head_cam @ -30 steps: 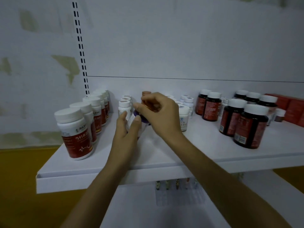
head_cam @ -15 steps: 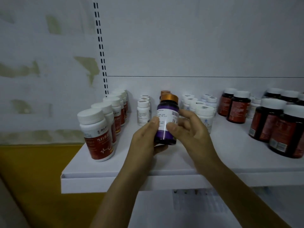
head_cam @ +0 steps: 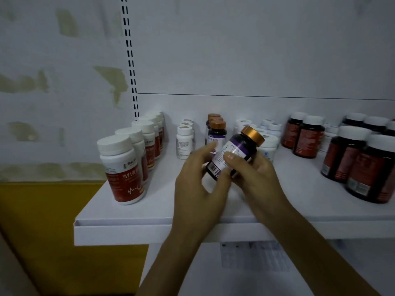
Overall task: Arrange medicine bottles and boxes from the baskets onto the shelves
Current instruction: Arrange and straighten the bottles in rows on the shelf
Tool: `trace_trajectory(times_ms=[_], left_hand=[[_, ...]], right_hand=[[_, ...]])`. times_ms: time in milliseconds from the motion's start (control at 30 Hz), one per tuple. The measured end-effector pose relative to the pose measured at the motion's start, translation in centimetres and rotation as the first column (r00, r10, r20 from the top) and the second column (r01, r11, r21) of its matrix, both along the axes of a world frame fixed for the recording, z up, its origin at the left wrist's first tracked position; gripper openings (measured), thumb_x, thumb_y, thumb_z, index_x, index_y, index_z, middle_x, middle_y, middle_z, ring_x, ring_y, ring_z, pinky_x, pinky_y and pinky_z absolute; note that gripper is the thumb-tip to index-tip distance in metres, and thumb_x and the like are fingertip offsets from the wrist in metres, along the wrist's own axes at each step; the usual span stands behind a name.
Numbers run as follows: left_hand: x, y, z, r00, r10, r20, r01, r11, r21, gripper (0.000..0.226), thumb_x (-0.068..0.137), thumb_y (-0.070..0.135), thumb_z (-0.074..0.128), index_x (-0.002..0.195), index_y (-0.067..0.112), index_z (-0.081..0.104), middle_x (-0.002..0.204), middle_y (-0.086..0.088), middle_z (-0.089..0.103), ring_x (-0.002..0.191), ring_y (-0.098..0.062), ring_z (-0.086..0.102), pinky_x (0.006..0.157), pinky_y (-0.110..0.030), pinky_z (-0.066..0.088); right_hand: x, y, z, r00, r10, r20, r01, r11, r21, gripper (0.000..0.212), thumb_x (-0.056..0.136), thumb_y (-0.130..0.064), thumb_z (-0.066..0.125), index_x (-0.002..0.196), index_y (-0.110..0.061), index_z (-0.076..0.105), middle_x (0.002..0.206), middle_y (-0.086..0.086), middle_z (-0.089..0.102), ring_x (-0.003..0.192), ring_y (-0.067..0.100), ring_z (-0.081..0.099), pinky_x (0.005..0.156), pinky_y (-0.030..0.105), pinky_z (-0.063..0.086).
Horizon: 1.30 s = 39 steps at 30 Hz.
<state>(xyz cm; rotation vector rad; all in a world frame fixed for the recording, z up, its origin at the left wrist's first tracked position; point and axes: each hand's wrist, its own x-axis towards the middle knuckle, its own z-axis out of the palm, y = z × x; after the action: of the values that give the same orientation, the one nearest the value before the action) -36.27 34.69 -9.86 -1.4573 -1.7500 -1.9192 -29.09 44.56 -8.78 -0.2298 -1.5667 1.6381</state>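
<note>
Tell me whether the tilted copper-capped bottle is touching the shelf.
Apart. The head view shows the tilted bottle held in both the left hand and right hand, lifted above the shelf.

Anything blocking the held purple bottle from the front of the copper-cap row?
Nothing visible. The purple bottle, tilted in both hands, left hand and right hand, is just in front of the copper-cap row; the shelf there looks bare, though the hands hide part.

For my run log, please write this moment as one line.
hands: left hand and right hand hold purple bottle | bottle: tilted, above shelf | state: not placed
</note>
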Motion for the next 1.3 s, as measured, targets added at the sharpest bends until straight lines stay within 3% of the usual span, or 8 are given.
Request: trace_trajectory(times_ms=[167, 333, 467, 567, 733, 933, 1067, 1300], left_hand=[[-1.3, -0.4, 1.0, 0.818, -0.357, 0.451, 0.434, 0.897, -0.078, 0.039, 0.085, 0.042, 0.048, 0.12, 0.028, 0.056, 0.111, 0.007, 0.065, 0.096, -0.008, 0.067, 0.079, -0.016, 0.054], [-1.3, -0.6, 0.8, 0.823, -0.29, 0.489, 0.242, 0.957, 0.16, 0.044, 0.072, 0.023, 0.071, 0.111, 0.014, 0.053, 0.11, 0.0, 0.063, 0.09, -0.013, 0.07, 0.068, -0.024, 0.057], [-0.5, -0.6, 0.4, 0.978, -0.009, 0.209, -0.005, 0.998, 0.066, 0.044, 0.067, 0.026, 0.079, 0.102, 0.023, 0.051, 0.107, 0.007, 0.057, 0.094, -0.004, 0.061, 0.068, -0.015, 0.053], [0.1, -0.8, 0.5, 0.975, -0.101, 0.198, 0.095, 0.995, 0.041, 0.051, 0.07, 0.031, 0.073, 0.115, 0.031, 0.05, 0.115, 0.012, 0.056, 0.102, -0.001, 0.06, 0.074, -0.018, 0.055], [-1.4, -1.2, 1.3, 0.78, -0.34, 0.525, 0.403, 0.915, -0.006, 0.058, 0.076, 0.045, 0.054, 0.129, 0.023, 0.052, 0.119, -0.001, 0.065, 0.099, -0.013, 0.067, 0.082, -0.026, 0.056], [-1.0, -0.8, 0.2, 0.924, -0.139, 0.357, 0.171, 0.984, -0.058, 0.045, 0.072, 0.008, 0.077, 0.108, 0.019, 0.052, 0.116, 0.007, 0.06, 0.099, -0.011, 0.066, 0.072, -0.013, 0.053], [-1.4, 0.1, -0.3, 0.995, 0.087, 0.058, -0.07, 0.966, -0.248, 0.08, 0.076, 0.026, 0.078, 0.14, 0.032, 0.031, 0.136, 0.017, 0.041, 0.125, 0.0, 0.039, 0.091, 0.002, 0.028], [-1.6, 0.3, -0.6, 0.997, 0.065, 0.042, -0.051, 0.959, -0.277, 0.089, 0.078, 0.026, 0.075, 0.148, 0.029, 0.02, 0.149, 0.009, 0.034, 0.13, -0.001, 0.034, 0.105, -0.022, 0.032]], right_hand=[[-0.1, 0.0, 0.1, 0.999, -0.034, 0.009, 0.034, 0.998, 0.05, 0.051, 0.063, -0.031, 0.069, 0.113, -0.029, 0.058, 0.111, 0.0, 0.069, 0.104, 0.014, 0.066, 0.087, 0.032, 0.054], [0.0, -0.1, 0.3, 0.997, -0.03, 0.072, 0.022, 0.995, 0.101, 0.056, 0.071, -0.038, 0.065, 0.125, -0.025, 0.055, 0.101, -0.015, 0.073, 0.101, 0.002, 0.065, 0.09, 0.024, 0.051], [0.0, -0.5, 0.3, 0.997, 0.008, 0.071, -0.015, 0.996, 0.089, 0.059, 0.068, -0.031, 0.067, 0.124, -0.017, 0.056, 0.1, -0.007, 0.074, 0.098, 0.008, 0.068, 0.083, 0.023, 0.055], [0.1, -0.1, 0.1, 0.999, -0.014, 0.031, 0.014, 1.0, 0.019, 0.055, 0.076, -0.034, 0.074, 0.126, -0.019, 0.056, 0.116, 0.003, 0.069, 0.108, 0.017, 0.065, 0.098, 0.039, 0.05], [-0.2, 0.3, -0.2, 0.999, 0.034, -0.001, -0.034, 0.999, 0.028, 0.045, 0.077, -0.026, 0.064, 0.122, -0.025, 0.058, 0.121, 0.003, 0.066, 0.113, 0.016, 0.062, 0.092, 0.028, 0.05], [-0.3, 0.5, -0.2, 1.0, -0.02, 0.014, 0.02, 1.0, -0.017, 0.054, 0.078, -0.028, 0.068, 0.13, -0.024, 0.053, 0.121, -0.001, 0.066, 0.112, 0.015, 0.063, 0.096, 0.037, 0.051], [-0.6, -0.1, -0.2, 0.977, -0.188, 0.099, 0.165, 0.964, 0.206, 0.048, 0.08, -0.012, 0.072, 0.12, -0.031, 0.054, 0.119, -0.008, 0.064, 0.109, 0.009, 0.062, 0.089, 0.027, 0.053], [-3.4, 1.8, 1.6, 0.789, -0.481, 0.383, 0.263, 0.827, 0.498, 0.059, 0.078, -0.025, 0.078, 0.128, -0.02, 0.046, 0.127, 0.0, 0.058, 0.115, 0.02, 0.057, 0.096, 0.039, 0.05]])
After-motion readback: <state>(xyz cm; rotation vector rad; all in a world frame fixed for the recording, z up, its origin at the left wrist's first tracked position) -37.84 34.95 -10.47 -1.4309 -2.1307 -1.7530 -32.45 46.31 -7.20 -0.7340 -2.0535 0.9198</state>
